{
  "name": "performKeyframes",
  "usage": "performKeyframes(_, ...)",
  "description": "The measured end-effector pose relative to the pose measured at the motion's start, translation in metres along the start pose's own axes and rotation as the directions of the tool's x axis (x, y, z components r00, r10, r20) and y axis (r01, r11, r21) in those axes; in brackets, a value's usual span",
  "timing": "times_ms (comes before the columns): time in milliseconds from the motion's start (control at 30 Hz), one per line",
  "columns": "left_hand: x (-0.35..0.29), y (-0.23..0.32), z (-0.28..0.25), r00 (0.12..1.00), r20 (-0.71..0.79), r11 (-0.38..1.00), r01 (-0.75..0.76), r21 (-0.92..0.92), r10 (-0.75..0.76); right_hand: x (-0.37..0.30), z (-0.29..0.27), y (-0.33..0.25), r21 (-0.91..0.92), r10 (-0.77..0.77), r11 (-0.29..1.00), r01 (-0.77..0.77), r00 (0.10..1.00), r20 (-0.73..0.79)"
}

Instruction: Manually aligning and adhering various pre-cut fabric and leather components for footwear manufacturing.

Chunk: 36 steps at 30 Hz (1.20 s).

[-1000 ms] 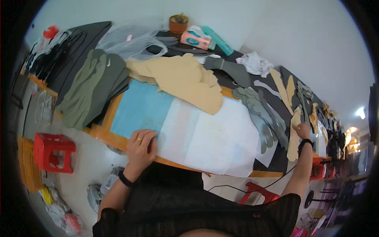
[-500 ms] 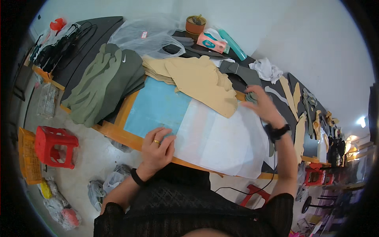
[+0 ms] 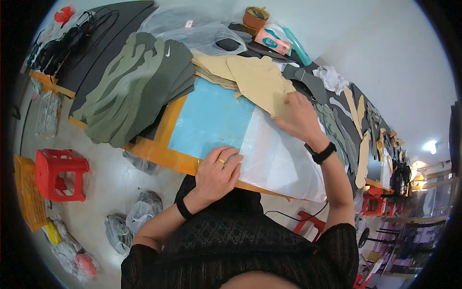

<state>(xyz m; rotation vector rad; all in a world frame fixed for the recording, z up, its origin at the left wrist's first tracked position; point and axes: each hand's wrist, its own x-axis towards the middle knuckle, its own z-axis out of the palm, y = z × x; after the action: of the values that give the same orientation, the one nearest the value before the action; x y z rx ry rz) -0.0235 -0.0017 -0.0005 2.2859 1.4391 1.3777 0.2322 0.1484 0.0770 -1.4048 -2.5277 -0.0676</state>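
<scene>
A fanned stack of tan cut-out sheets (image 3: 255, 79), with scalloped edges, lies at the back of the table. My right hand (image 3: 299, 119) is over its right end, fingers bent and fingertips at the edge of the top tan piece. Below the stack a blue sheet (image 3: 209, 120) and a whitish translucent sheet (image 3: 274, 159) cover the work area. At the front edge of these sheets rests my left hand (image 3: 219, 171), ring on one finger, fingers curled inward. Whatever is under its fingertips is hidden. To the left fans a stack of grey-green cut pieces (image 3: 144, 91).
Grey-green strips (image 3: 332, 130) and long tan strips (image 3: 364, 159) lie to the right. Along the wall are a clear plastic bag (image 3: 197, 36), a plant pot (image 3: 255, 18), a tissue pack (image 3: 272, 40) and a white cloth (image 3: 331, 79). A red stool (image 3: 61, 173) stands on the floor at left.
My right hand has moved left, from beside the grey-green strips onto the end of the tan stack. My left hand stays at the front edge of the sheets. The whole view has shifted slightly.
</scene>
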Motion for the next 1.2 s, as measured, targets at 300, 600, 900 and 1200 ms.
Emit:
performKeyframes(300, 0.013, -0.028, 0.006, 0.757, 0.362, 0.247, 0.557, -0.793, -0.544, -0.087, -0.040, -0.040, 0.265, -0.015, 0.964, -0.004, 0.998, 0.068)
performKeyframes(600, 0.037, -0.015, 0.011, 0.672, 0.384, 0.250, 0.648, -0.720, -0.634, -0.145, -0.044, -0.041, 0.348, -0.006, 0.933, -0.094, 0.961, 0.275)
performKeyframes(900, 0.031, -0.008, 0.021, 0.714, 0.326, 0.283, 0.590, -0.756, -0.620, -0.060, -0.026, -0.088, 0.766, -0.060, 0.630, -0.130, 0.975, 0.215)
performKeyframes(1200, 0.031, -0.011, 0.005, 0.616, 0.237, 0.192, 0.547, -0.815, -0.751, -0.058, -0.039, -0.056, 0.594, -0.210, 0.801, 0.075, 0.964, 0.161)
